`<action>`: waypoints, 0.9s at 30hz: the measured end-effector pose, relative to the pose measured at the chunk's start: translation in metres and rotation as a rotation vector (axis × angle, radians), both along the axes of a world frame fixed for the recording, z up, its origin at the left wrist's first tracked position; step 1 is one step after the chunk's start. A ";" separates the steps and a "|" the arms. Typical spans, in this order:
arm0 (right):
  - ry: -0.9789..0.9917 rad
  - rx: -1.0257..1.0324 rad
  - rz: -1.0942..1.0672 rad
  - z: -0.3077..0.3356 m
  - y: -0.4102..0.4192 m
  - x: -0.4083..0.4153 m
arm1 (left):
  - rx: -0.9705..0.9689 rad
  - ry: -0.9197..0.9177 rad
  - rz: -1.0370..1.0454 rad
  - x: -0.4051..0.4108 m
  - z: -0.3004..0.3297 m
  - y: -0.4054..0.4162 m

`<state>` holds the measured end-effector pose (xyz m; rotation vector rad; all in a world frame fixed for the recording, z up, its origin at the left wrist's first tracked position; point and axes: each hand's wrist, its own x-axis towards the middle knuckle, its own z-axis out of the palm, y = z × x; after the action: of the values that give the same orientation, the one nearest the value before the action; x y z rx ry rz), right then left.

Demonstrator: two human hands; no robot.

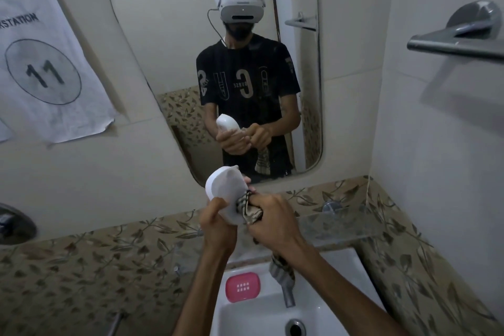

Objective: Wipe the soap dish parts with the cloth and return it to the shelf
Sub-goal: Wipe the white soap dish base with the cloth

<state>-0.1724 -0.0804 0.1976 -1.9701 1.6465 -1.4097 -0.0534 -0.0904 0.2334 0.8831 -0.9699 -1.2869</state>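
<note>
Left hand (pixel 215 222) grips white dish part (pixel 225 195); right hand (pixel 268 215), touching it, clutches cloth (pixel 249 209) inside.

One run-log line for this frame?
left hand holds white plastic soap dish shell | right hand wipes with checked cloth | pink tray on basin

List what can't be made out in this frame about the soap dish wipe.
Head view only:
- Inner face of the white dish part: where the cloth touches is hidden by the right hand.
- Left hand: fingers behind the dish, grip unseen.
- Cloth's hanging tail: blurred, overlaps the tap.
- Glass shelf: transparent, edges faint.
- Pink insert on the sink rim: wet or dry unreadable.
</note>
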 end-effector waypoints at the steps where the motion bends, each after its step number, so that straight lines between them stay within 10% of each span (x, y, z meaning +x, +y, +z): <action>1: 0.019 -0.031 -0.045 0.002 -0.001 -0.001 | -0.026 0.022 -0.003 -0.001 -0.002 0.000; 17: -0.359 0.154 -0.031 -0.016 0.014 0.020 | -0.002 0.067 0.227 -0.018 -0.002 0.000; 23: -0.664 0.266 -0.023 -0.014 0.019 0.025 | -0.107 0.203 -0.068 -0.014 -0.005 0.006; 27: -0.468 0.150 0.004 -0.008 0.017 0.013 | 0.002 0.188 -0.215 0.002 -0.003 0.007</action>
<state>-0.1594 -0.0630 0.1896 -1.4221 1.4769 -1.5453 -0.0512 -0.0836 0.2302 0.6581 -0.9326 -1.5243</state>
